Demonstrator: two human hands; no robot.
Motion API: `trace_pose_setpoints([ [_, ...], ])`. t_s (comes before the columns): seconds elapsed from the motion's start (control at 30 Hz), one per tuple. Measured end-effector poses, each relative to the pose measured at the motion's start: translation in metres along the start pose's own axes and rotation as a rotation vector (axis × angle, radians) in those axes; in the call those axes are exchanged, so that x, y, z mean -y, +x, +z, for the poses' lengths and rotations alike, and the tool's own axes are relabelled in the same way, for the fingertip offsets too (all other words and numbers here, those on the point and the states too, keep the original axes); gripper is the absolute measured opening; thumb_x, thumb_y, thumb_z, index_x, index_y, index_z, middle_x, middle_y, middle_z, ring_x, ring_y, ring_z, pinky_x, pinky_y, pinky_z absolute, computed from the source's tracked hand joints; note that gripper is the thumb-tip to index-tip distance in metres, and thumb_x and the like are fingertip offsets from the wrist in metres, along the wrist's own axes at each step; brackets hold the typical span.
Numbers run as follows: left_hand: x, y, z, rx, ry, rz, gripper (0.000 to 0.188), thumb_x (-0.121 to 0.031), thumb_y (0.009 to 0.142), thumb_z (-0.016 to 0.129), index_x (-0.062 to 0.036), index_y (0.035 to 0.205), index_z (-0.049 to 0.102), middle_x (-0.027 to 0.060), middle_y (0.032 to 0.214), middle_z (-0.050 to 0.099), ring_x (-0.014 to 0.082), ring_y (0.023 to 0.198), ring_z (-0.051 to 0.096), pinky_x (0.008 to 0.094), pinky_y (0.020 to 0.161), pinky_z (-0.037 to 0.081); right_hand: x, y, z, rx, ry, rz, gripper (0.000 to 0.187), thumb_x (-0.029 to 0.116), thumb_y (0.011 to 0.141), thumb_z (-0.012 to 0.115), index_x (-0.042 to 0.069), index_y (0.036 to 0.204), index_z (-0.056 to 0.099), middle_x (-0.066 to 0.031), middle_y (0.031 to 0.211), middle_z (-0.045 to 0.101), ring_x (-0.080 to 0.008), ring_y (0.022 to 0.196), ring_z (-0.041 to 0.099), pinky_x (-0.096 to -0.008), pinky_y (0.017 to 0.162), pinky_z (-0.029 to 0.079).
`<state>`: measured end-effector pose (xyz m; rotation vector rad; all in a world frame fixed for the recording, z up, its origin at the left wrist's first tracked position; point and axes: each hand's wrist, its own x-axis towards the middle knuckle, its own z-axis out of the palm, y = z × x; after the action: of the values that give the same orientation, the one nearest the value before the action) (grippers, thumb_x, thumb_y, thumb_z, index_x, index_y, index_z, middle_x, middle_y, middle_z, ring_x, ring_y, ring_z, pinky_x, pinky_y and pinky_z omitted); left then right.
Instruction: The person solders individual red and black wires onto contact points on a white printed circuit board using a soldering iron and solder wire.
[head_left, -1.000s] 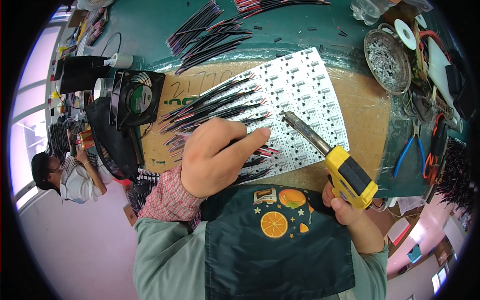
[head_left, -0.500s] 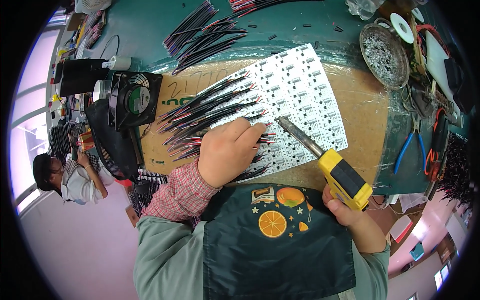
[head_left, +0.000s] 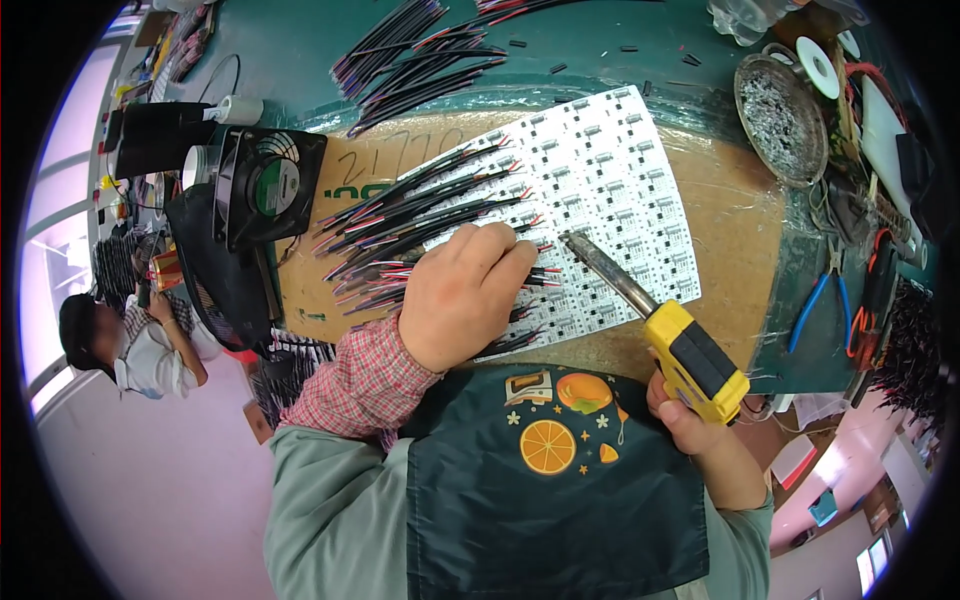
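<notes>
My left hand (head_left: pixel 465 295) is closed over the black, red and white wires (head_left: pixel 430 220) that lie in a row across the white circuit board sheet (head_left: pixel 625 180). Its fingertips pinch down among the wires; bare wire ends poke out just right of them, and the grip itself is partly hidden. In my right hand (head_left: pixel 690 415) is a yellow and black soldering gun (head_left: pixel 695 360). Its metal tip points up and left, over the sheet a short way right of my left fingers. I cannot tell whether the tip touches the sheet.
Cardboard (head_left: pixel 735 240) lies under the sheet. On the left stands a black fan (head_left: pixel 270 190). More wire bundles (head_left: pixel 420 65) lie at the back. A round pan of grey bits (head_left: pixel 780 120) and blue-handled pliers (head_left: pixel 822 295) are on the right. Another person (head_left: pixel 150 345) sits far left.
The view has shifted slightly. My left hand has moved a little up the sheet, its fingers still closed. The soldering gun stays almost in place in my right hand.
</notes>
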<state>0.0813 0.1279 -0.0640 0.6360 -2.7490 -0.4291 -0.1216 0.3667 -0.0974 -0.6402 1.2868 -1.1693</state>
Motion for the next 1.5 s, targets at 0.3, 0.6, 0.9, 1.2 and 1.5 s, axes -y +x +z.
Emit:
trace_pose_setpoints([
  [0.3, 0.0, 0.002, -0.003, 0.023, 0.022, 0.041, 0.035, 0.001, 0.068, 0.062, -0.0059, 0.103, 0.067, 0.0059, 0.089, 0.057, 0.0234, 0.073, 0.056, 0.0342, 0.062, 0.048, -0.001, 0.0, -0.003, 0.051, -0.003, 0.054, 0.046, 0.025, 0.082, 0.073, 0.002, 0.114, 0.049, -0.003, 0.076, 0.053, -0.0139, 0.066, 0.052, -0.0275, 0.058, 0.043],
  [0.6, 0.003, -0.001, -0.001, 0.051, 0.088, 0.077, 0.03, -0.01, 0.073, 0.062, -0.0071, 0.103, 0.064, 0.0038, 0.089, 0.053, 0.0199, 0.076, 0.054, 0.0326, 0.06, 0.047, -0.009, -0.004, -0.004, 0.039, 0.013, 0.102, 0.067, 0.033, 0.081, 0.076, 0.001, 0.13, 0.044, -0.0001, 0.077, 0.047, -0.0101, 0.066, 0.046, -0.0241, 0.058, 0.038],
  [0.9, 0.002, -0.001, 0.0, 0.051, 0.085, 0.078, 0.03, -0.01, 0.073, 0.062, -0.007, 0.102, 0.064, 0.004, 0.089, 0.053, 0.0199, 0.076, 0.054, 0.0324, 0.06, 0.047, -0.005, 0.001, -0.003, 0.027, -0.044, 0.006, 0.025, 0.016, 0.082, 0.071, 0.001, 0.096, 0.058, -0.0052, 0.076, 0.058, -0.0161, 0.064, 0.058, -0.0298, 0.058, 0.048],
  [1.2, 0.001, -0.002, -0.003, 0.061, 0.092, 0.081, 0.029, -0.01, 0.074, 0.062, -0.0069, 0.102, 0.064, 0.0042, 0.09, 0.053, 0.02, 0.077, 0.054, 0.0324, 0.06, 0.048, -0.006, -0.009, -0.002, 0.025, 0.061, 0.101, 0.077, 0.036, 0.079, 0.076, 0.001, 0.138, 0.042, -0.001, 0.077, 0.048, -0.0107, 0.066, 0.045, -0.0243, 0.058, 0.038],
  [1.5, 0.002, 0.001, -0.001, 0.034, -0.021, 0.014, 0.032, 0.002, 0.069, 0.063, -0.0073, 0.1, 0.068, 0.0061, 0.089, 0.058, 0.0242, 0.075, 0.058, 0.0346, 0.063, 0.049, -0.006, -0.011, -0.002, 0.004, 0.037, 0.098, 0.076, 0.035, 0.079, 0.076, -0.001, 0.137, 0.042, -0.0012, 0.077, 0.048, -0.0108, 0.066, 0.046, -0.0243, 0.058, 0.039],
])
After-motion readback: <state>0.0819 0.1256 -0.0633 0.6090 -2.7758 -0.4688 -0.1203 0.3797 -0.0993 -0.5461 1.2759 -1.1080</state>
